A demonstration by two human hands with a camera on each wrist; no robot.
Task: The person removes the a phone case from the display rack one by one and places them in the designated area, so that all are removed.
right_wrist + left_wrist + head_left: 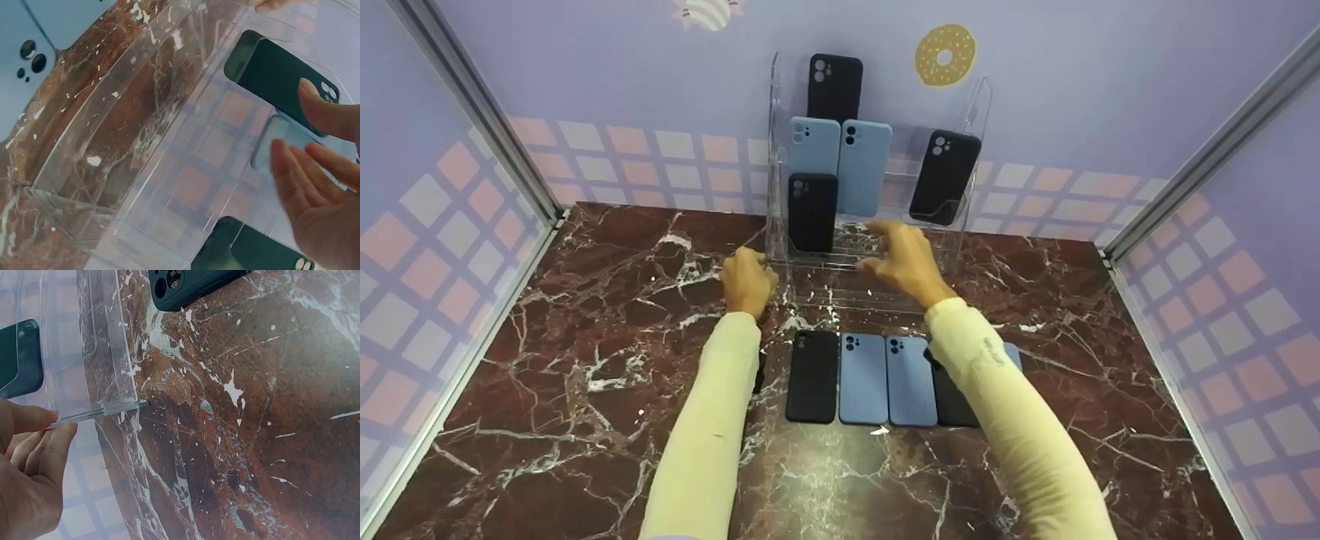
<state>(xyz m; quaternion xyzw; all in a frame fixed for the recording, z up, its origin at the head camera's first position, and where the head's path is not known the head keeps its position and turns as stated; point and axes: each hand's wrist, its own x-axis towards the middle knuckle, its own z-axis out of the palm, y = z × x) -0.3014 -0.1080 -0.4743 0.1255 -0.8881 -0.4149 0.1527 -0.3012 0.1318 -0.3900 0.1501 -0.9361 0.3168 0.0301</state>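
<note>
Left wrist view: left hand (34,467) is pinching the clear rack (121,406); right hand (906,261) is hovering, fingers apart, blue phone case (864,169) standing just beyond them. Seemingly stocking; next probably calls for gripping another.

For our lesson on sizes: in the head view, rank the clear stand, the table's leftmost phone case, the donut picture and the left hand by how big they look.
1. Clear stand
2. Leftmost phone case
3. Donut picture and left hand: too alike to rank
</note>
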